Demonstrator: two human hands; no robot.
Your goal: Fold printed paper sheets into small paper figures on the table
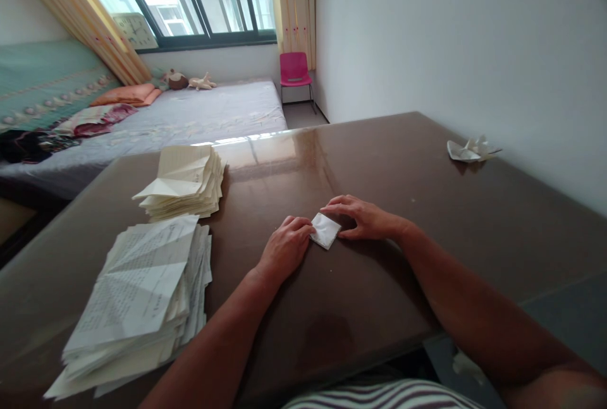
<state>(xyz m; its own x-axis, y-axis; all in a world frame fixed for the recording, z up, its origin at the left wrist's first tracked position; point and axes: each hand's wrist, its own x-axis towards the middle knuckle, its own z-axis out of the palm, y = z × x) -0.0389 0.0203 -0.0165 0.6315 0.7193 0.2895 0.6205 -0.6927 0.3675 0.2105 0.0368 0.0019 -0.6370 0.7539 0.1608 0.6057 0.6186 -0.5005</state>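
2 paper stacks (142, 308) (183, 184), 1 folded square (325, 231), 1 finished fold (470, 150), 1 chair (294, 73).

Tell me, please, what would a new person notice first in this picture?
Both hands, left hand and right hand, press a small folded white paper on the brown table. Two stacks of creased printed sheets lie at the left, and a finished folded paper piece sits far right.

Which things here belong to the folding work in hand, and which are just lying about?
In hand: small folded paper, pressed by left hand and right hand; near paper stack; far paper stack; finished folded piece.

Lying about: pink chair, bed, pillows, soft toys.
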